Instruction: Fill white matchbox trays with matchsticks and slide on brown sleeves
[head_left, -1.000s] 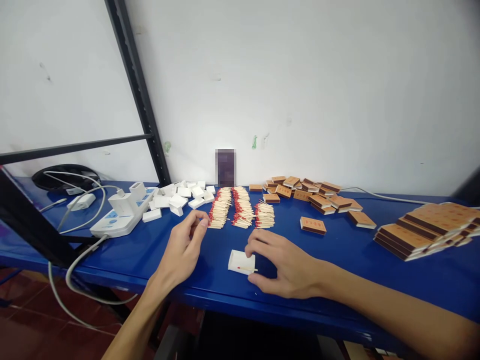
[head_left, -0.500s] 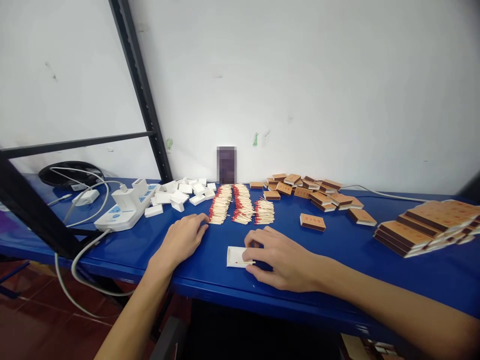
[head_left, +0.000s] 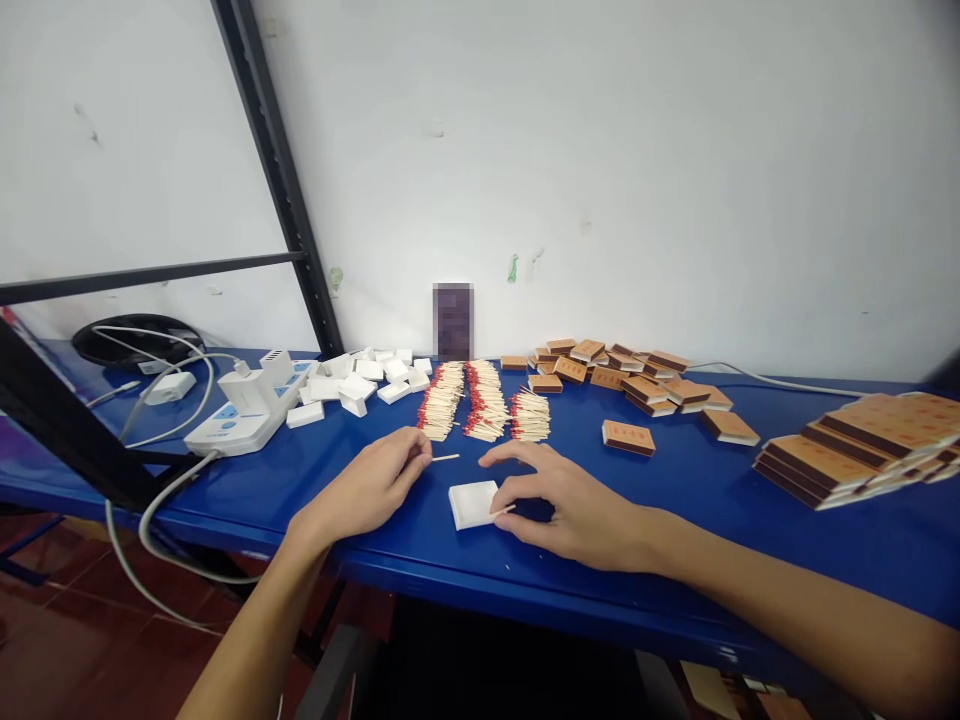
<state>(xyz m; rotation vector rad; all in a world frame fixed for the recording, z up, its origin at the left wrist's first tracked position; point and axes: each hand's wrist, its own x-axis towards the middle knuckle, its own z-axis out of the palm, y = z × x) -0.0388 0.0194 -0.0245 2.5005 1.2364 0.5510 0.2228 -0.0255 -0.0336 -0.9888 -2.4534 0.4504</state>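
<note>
My left hand (head_left: 375, 480) pinches a match (head_left: 448, 457) between thumb and fingers; its pale stick points right. In front of me on the blue table lies a white matchbox tray (head_left: 472, 503). My right hand (head_left: 559, 500) is at the tray's right end, with thumb and forefinger closed on another match (head_left: 507, 510) and the other fingers raised. Whether those fingers also touch the tray I cannot tell. Beyond my hands, red-tipped matches lie in rows: a left row (head_left: 441, 402), a middle row (head_left: 485, 402) and a shorter right row (head_left: 530, 414).
White trays (head_left: 364, 378) are heaped at the back left, beside a power strip (head_left: 247, 420) with cables. Orange matchboxes (head_left: 622, 372) lie scattered at the back right, one box (head_left: 628, 438) apart. A stack of boxes (head_left: 862, 450) stands far right. A black shelf post (head_left: 285, 180) rises at left.
My left hand has taken a match beside the left row and drawn it slightly nearer. The match low in the tray is now raised in my right fingers at the tray's end.
</note>
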